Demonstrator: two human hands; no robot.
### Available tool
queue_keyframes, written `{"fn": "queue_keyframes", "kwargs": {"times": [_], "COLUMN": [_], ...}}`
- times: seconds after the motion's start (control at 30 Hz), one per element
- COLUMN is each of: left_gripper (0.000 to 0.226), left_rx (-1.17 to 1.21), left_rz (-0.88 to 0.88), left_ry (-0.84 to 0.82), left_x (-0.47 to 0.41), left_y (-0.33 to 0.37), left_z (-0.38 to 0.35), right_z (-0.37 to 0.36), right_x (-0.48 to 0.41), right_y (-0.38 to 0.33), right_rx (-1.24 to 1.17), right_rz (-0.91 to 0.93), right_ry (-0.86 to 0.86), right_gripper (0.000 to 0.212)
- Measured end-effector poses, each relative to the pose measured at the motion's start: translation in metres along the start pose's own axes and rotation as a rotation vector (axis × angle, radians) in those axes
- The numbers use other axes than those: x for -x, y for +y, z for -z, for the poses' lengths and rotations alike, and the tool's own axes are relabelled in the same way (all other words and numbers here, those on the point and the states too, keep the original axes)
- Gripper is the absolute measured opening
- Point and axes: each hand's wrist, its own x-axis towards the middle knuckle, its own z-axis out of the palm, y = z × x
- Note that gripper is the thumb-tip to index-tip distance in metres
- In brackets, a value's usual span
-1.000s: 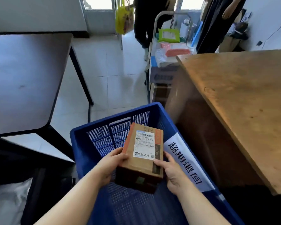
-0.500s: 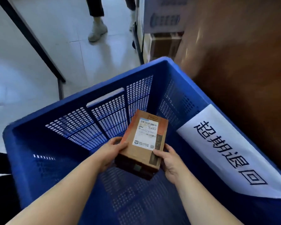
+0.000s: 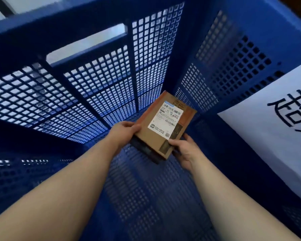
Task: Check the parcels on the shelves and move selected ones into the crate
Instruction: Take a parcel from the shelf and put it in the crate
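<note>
A small brown cardboard parcel (image 3: 165, 126) with a white shipping label on top is deep inside the blue mesh crate (image 3: 94, 84), near its far right corner and low over the perforated floor. My left hand (image 3: 123, 131) grips the parcel's left edge. My right hand (image 3: 184, 148) holds its near right corner. Whether the parcel touches the crate floor I cannot tell.
A white paper sign (image 3: 274, 136) with large black characters hangs over the crate's right wall. Pale floor shows through the mesh and the handle slot (image 3: 87, 44) in the far wall. The crate walls fill nearly the whole view.
Both hands have lowered the parcel from above the crate rim down deep into the crate, and my view has dipped in after it.
</note>
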Motion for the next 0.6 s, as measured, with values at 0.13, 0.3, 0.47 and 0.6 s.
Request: {"fn": "queue_keyframes", "kwargs": {"times": [0.13, 0.3, 0.47, 0.6], "left_gripper": [0.033, 0.025, 0.026, 0.017], "left_rx": [0.066, 0.079, 0.075, 0.025], "left_rz": [0.030, 0.025, -0.011, -0.076], "left_ry": [-0.020, -0.003, 0.040, -0.009], "left_x": [-0.027, -0.046, -0.054, -0.047], "left_y": [-0.011, -0.014, -0.012, -0.011], "left_z": [-0.008, -0.016, -0.020, -0.016], "right_z": [-0.008, -0.021, -0.032, -0.036], "right_x": [-0.021, -0.039, -0.035, -0.026], "right_y": [0.012, 0.020, 0.019, 0.015], "right_rx": [0.043, 0.189, 0.287, 0.275], "right_rz": [0.035, 0.073, 0.072, 0.091], "right_ry": [0.029, 0.056, -0.058, -0.097], "right_gripper": [0.059, 0.042, 0.039, 0.044]}}
